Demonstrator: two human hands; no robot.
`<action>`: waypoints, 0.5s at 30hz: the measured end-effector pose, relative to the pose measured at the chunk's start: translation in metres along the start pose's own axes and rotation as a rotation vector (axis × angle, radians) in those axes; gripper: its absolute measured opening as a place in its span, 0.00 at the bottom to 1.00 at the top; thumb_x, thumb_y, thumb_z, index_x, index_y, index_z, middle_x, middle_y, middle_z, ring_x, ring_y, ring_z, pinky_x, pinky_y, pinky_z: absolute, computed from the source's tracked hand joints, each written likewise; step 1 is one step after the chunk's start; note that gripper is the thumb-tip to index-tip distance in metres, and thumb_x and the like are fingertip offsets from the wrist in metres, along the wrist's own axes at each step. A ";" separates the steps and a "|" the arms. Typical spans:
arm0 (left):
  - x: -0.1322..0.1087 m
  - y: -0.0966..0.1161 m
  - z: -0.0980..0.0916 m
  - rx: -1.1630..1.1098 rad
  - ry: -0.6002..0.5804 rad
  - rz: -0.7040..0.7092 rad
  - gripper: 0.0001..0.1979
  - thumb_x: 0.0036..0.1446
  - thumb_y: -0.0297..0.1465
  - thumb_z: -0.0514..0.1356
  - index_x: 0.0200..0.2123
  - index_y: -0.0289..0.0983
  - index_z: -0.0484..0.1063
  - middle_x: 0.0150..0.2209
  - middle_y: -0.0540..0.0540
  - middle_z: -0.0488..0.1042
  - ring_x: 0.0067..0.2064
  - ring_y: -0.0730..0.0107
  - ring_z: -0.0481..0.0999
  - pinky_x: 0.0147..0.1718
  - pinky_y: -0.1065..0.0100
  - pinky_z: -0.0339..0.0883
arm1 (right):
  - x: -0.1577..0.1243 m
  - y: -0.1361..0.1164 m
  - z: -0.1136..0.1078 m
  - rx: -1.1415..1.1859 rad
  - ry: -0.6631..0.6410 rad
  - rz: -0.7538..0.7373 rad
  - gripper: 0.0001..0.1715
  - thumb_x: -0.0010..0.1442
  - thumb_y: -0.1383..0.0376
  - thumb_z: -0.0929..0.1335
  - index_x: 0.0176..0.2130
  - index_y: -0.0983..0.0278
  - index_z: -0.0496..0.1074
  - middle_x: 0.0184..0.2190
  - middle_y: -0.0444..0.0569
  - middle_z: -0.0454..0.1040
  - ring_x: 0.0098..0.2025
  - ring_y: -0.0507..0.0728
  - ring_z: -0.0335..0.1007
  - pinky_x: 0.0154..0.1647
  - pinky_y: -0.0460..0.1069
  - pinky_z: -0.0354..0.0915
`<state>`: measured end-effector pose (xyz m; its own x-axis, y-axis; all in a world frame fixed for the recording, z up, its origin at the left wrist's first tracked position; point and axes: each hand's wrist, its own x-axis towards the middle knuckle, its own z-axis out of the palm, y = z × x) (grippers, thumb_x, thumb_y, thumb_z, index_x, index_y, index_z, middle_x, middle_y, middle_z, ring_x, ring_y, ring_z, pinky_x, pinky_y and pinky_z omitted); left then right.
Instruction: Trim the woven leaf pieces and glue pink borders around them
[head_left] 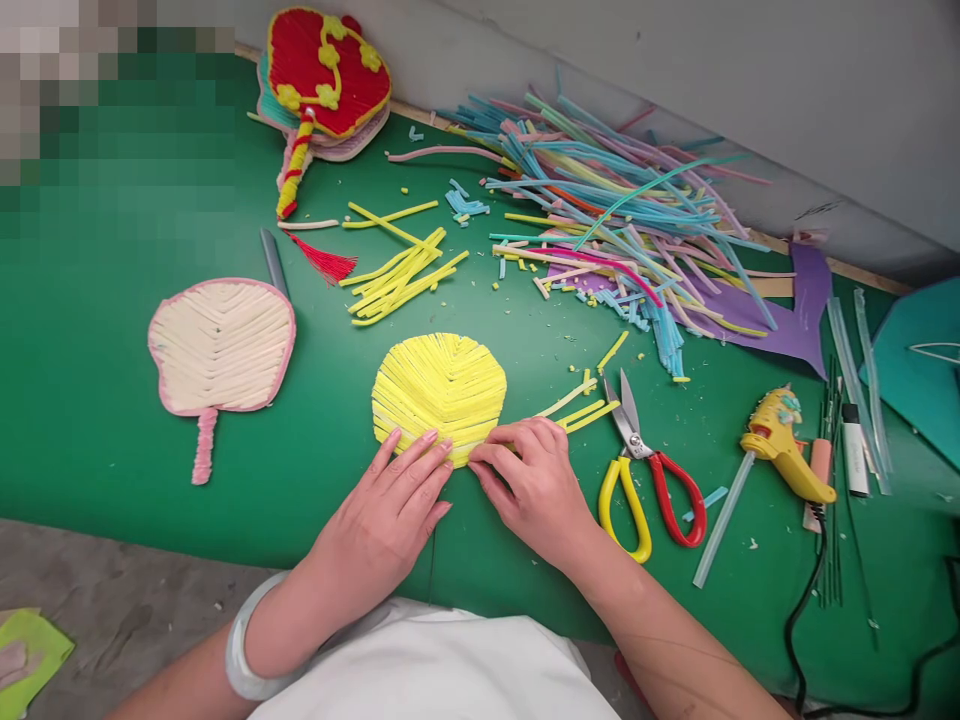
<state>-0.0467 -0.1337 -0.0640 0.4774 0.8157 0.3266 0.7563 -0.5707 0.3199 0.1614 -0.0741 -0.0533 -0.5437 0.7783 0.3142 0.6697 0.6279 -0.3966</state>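
Observation:
A rounded fan panel (442, 385), covered with slanting rows of yellow pipe cleaners, lies on the green table in front of me. Flat across its lower left part rests my left hand (390, 495), fingers stretched out and slightly apart. At the panel's lower right edge, my right hand (529, 475) has thumb and forefinger pinched on the end of a yellow pipe cleaner (472, 452); the fingers partly hide it. Just beyond that hand lie loose yellow pieces (589, 415). Scissors (636, 450) with one yellow and one red handle lie open to its right.
A cream fan with pink rim (221, 345) lies left; a red fan (330, 70) rests at the back. Yellow pipe cleaners (405, 280) lie beyond the panel, with a large mixed pile (600, 190) behind. A yellow glue gun (787, 445) and its cord (806, 610) are right.

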 end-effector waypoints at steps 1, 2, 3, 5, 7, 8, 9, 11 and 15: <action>0.000 0.000 0.000 -0.004 0.000 -0.003 0.18 0.66 0.22 0.58 0.59 0.27 0.66 0.58 0.35 0.74 0.64 0.52 0.69 0.65 0.43 0.61 | 0.000 0.000 0.000 -0.004 -0.002 0.002 0.04 0.66 0.68 0.69 0.38 0.61 0.76 0.37 0.47 0.77 0.42 0.55 0.68 0.51 0.54 0.59; -0.001 0.000 0.000 -0.009 0.002 -0.007 0.18 0.66 0.22 0.57 0.59 0.28 0.66 0.59 0.35 0.74 0.64 0.52 0.69 0.65 0.43 0.61 | 0.000 -0.001 0.001 -0.007 -0.004 0.002 0.04 0.66 0.68 0.69 0.38 0.61 0.76 0.37 0.47 0.77 0.42 0.55 0.68 0.51 0.54 0.60; -0.001 0.000 0.000 -0.014 0.006 -0.008 0.18 0.67 0.22 0.57 0.59 0.28 0.66 0.59 0.35 0.74 0.64 0.52 0.69 0.65 0.44 0.61 | 0.000 -0.001 0.001 -0.009 -0.006 0.001 0.05 0.66 0.68 0.69 0.38 0.61 0.76 0.37 0.47 0.77 0.42 0.55 0.69 0.51 0.54 0.60; -0.001 0.000 0.001 -0.024 0.015 -0.012 0.18 0.67 0.22 0.57 0.59 0.29 0.66 0.58 0.36 0.75 0.64 0.53 0.69 0.65 0.43 0.61 | 0.000 -0.001 0.002 -0.007 -0.004 0.000 0.04 0.65 0.69 0.69 0.38 0.61 0.76 0.37 0.47 0.77 0.41 0.56 0.69 0.50 0.54 0.60; -0.001 0.000 0.001 -0.037 0.015 -0.019 0.19 0.67 0.22 0.57 0.60 0.30 0.65 0.58 0.36 0.75 0.64 0.54 0.69 0.65 0.43 0.61 | 0.000 -0.001 0.002 0.016 0.000 0.001 0.03 0.65 0.69 0.70 0.38 0.61 0.76 0.37 0.47 0.77 0.41 0.56 0.69 0.49 0.55 0.61; 0.000 0.000 0.001 -0.048 0.016 -0.025 0.20 0.67 0.22 0.57 0.61 0.30 0.64 0.58 0.35 0.74 0.65 0.54 0.69 0.65 0.43 0.61 | 0.001 0.000 0.001 0.038 0.012 0.003 0.02 0.65 0.68 0.70 0.38 0.61 0.75 0.37 0.47 0.77 0.41 0.56 0.69 0.49 0.55 0.61; 0.000 0.000 0.001 -0.063 0.018 -0.035 0.21 0.67 0.22 0.57 0.62 0.29 0.62 0.59 0.35 0.74 0.65 0.55 0.69 0.65 0.43 0.62 | 0.001 0.000 -0.002 0.064 0.038 0.007 0.02 0.65 0.68 0.70 0.39 0.61 0.75 0.36 0.47 0.76 0.41 0.56 0.70 0.49 0.55 0.62; 0.000 -0.001 0.000 -0.111 0.045 -0.057 0.23 0.66 0.21 0.57 0.63 0.30 0.60 0.59 0.34 0.73 0.65 0.56 0.68 0.65 0.44 0.62 | 0.000 0.002 -0.010 0.104 0.143 0.028 0.02 0.65 0.67 0.70 0.40 0.61 0.74 0.36 0.47 0.76 0.41 0.57 0.71 0.48 0.55 0.64; -0.006 -0.003 -0.003 -0.212 0.244 -0.123 0.22 0.64 0.18 0.58 0.60 0.35 0.62 0.54 0.38 0.76 0.61 0.59 0.73 0.62 0.46 0.67 | -0.008 0.003 -0.032 0.082 0.469 0.132 0.08 0.65 0.71 0.67 0.43 0.58 0.73 0.34 0.47 0.75 0.39 0.57 0.71 0.45 0.56 0.68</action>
<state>-0.0531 -0.1372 -0.0642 0.2481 0.8476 0.4690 0.6793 -0.4974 0.5396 0.1844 -0.0785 -0.0295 -0.1581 0.7818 0.6032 0.6653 0.5357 -0.5200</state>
